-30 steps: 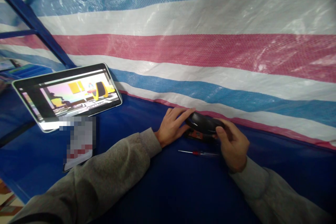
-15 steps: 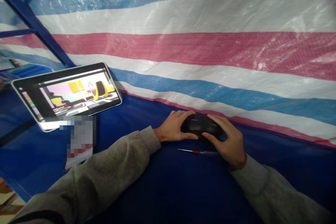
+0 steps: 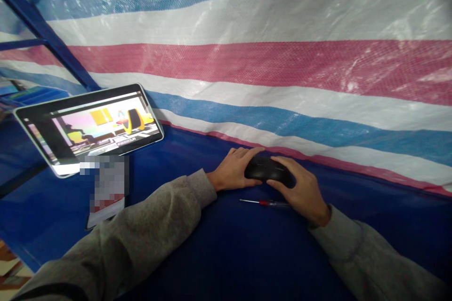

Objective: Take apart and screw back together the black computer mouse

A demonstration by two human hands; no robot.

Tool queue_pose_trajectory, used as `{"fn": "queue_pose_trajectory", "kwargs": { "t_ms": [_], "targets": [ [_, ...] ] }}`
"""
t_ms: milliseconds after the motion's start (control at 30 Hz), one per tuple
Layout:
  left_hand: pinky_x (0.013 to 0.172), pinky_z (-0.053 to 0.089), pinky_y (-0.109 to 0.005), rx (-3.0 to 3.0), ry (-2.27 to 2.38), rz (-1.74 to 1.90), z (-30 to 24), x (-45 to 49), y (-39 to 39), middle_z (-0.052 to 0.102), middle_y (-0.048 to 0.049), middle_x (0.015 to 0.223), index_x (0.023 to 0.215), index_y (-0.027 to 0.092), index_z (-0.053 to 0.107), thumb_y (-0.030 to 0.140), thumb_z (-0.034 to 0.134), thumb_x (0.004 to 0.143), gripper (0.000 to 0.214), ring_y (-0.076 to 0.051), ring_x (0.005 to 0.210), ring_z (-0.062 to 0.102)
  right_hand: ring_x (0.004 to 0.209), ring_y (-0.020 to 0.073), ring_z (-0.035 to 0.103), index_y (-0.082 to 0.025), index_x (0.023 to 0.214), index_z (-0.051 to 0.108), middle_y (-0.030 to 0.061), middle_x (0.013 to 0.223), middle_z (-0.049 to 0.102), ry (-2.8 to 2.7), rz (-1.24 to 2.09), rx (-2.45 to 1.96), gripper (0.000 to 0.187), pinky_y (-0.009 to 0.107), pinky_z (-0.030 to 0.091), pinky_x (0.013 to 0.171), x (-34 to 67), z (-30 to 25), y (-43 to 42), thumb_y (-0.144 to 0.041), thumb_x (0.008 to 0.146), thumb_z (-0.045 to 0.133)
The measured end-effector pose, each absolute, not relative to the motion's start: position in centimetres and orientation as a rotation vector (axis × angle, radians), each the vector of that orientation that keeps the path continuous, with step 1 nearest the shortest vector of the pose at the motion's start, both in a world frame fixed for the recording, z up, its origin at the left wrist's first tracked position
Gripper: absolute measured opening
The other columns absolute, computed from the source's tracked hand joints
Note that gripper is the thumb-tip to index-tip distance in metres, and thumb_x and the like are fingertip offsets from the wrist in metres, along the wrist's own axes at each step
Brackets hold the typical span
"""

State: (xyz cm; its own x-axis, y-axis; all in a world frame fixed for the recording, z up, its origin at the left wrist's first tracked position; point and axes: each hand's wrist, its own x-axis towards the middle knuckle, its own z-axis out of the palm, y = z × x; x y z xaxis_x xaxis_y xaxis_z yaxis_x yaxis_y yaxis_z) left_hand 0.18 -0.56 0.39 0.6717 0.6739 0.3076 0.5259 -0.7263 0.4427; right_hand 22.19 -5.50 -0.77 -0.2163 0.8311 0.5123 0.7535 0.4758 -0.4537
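Observation:
A black computer mouse (image 3: 270, 172) lies sideways on the blue tabletop, with a hand at each end. My left hand (image 3: 237, 169) grips its left end, thumb along the near side and fingers along the far side. Around the right end curl the thumb and fingers of my right hand (image 3: 304, 188). Just on the near side of the mouse lies a small screwdriver (image 3: 263, 202) with a thin metal shaft and a red and clear handle; its right end reaches close to my right hand. The underside of the mouse is hidden.
At the left a tablet (image 3: 102, 127) with a lit screen leans up. A phone (image 3: 108, 207), partly pixelated, lies in front of it, beside my left sleeve. A striped plastic sheet (image 3: 247, 63) hangs behind the blue table (image 3: 219, 249). A blue metal frame (image 3: 67, 59) rises at the far left.
My right hand has shifted slightly left along the mouse, and the mouse seems to sit a little differently between the hands. My left hand has hardly moved; the screwdriver lies where it was.

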Motion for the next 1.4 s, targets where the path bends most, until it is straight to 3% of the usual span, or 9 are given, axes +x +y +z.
{"fn": "queue_pose_trajectory", "kwargs": {
  "t_ms": [500,1400],
  "targets": [
    [0.095,0.04,-0.045,2.558,1.013,0.592,0.5,0.22,-0.63,0.054,-0.0119,0.133,0.144,0.023,0.031,0.051,0.074,0.074,0.087,-0.03,0.113,0.053,0.116,0.0272,0.057,-0.02,0.132,0.058,0.0107,0.128,0.061,-2.132,0.24,-1.3,0.049,0.046,0.046,0.101,22.2,-1.03,-5.4,-0.042,0.088,0.059],
    [0.096,0.04,-0.045,2.551,0.977,0.599,0.24,0.27,-0.55,0.054,-0.011,0.132,0.142,0.024,0.034,0.048,0.074,0.075,0.082,-0.03,0.114,0.052,0.117,0.027,0.056,-0.024,0.131,0.059,0.0098,0.129,0.058,-2.138,0.276,-1.29,0.045,0.046,0.045,0.101,22.29,-1.16,-5.34,-0.04,0.089,0.057]
  ]
}}
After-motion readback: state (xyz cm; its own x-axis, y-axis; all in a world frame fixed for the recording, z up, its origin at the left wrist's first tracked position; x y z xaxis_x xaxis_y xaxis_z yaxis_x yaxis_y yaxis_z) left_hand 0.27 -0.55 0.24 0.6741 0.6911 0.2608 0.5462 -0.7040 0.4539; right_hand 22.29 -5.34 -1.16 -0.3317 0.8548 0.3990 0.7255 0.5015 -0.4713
